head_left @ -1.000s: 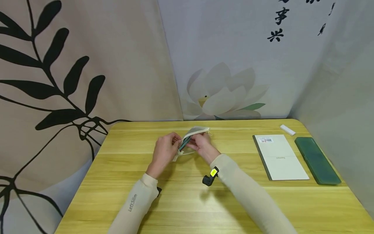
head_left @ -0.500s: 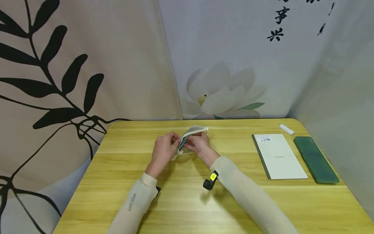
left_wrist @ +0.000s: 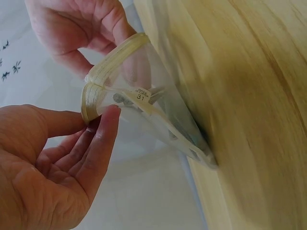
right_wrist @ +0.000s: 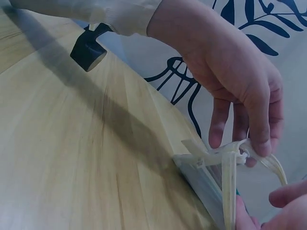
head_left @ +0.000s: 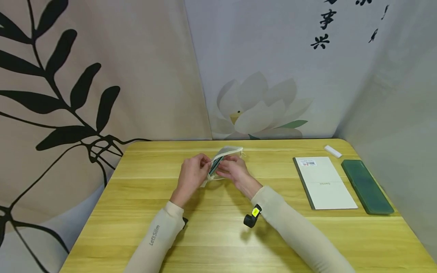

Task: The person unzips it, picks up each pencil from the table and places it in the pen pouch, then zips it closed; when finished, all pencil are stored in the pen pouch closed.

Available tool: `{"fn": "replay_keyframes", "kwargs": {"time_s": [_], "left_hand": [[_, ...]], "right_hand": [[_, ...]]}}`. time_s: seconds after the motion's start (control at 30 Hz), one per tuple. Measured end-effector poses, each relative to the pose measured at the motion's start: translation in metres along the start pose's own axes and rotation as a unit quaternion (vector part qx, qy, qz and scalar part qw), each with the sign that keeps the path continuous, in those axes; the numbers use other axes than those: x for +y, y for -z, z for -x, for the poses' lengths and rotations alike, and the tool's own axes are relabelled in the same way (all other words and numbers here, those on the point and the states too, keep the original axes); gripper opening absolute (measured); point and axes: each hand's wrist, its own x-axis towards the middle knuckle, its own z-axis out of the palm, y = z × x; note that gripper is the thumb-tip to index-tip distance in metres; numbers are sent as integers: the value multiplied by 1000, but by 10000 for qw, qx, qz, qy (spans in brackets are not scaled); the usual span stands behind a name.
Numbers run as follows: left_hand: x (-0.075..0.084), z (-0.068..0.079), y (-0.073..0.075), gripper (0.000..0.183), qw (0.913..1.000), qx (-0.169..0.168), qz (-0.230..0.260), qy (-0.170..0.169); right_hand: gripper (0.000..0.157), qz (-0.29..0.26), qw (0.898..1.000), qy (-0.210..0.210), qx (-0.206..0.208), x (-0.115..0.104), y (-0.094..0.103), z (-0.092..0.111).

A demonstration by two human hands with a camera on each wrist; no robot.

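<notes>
A translucent mesh zip pouch with a cream zipper edge stands tilted near the back of the table, its mouth spread. Teal and dark flat edges show inside the opening. My left hand pinches the zipper rim at one end of the mouth, thumb against fingertips. Across the mouth, my right hand has its fingertips at the opening, beside those flat edges; I cannot tell whether it grips anything. In the left wrist view, a small label marked 31 shows on the pouch.
To the right lie a notebook with a pale cover and dark spine, a dark green rectangular case and a small white block. The wooden table ends at a fabric backdrop. A small black camera hangs from my right wrist.
My right hand has drawn back slightly from inside the pouch's mouth, and its forearm has shifted right. More of the flat edges show. The left hand keeps its pinch on the rim.
</notes>
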Motion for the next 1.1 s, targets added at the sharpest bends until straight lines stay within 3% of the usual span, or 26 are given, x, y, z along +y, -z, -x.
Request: {"fn": "replay_keyframes", "kwargs": {"time_s": [0.27,0.4,0.57,0.83,1.1], "left_hand": [[-1,0,1,7,10000,23,-25,-13],[-1,-1,1,7,9999,54,-16,-97],[1,-3,2,7,10000,19,-27,-53],[2,-2,3,6,10000,77,21,-51],[-1,1,0,6,9999,63,79,47]], "right_hand": [[42,215,9997,123,-51,2,3,2],[38,702,9967,390,73,1,7,6],[33,1362,9876,759,167,-1,12,11],[26,2104,9721,974,348,-3,28,11],[23,2655,9497,1270,1067,2,50,3]]}}
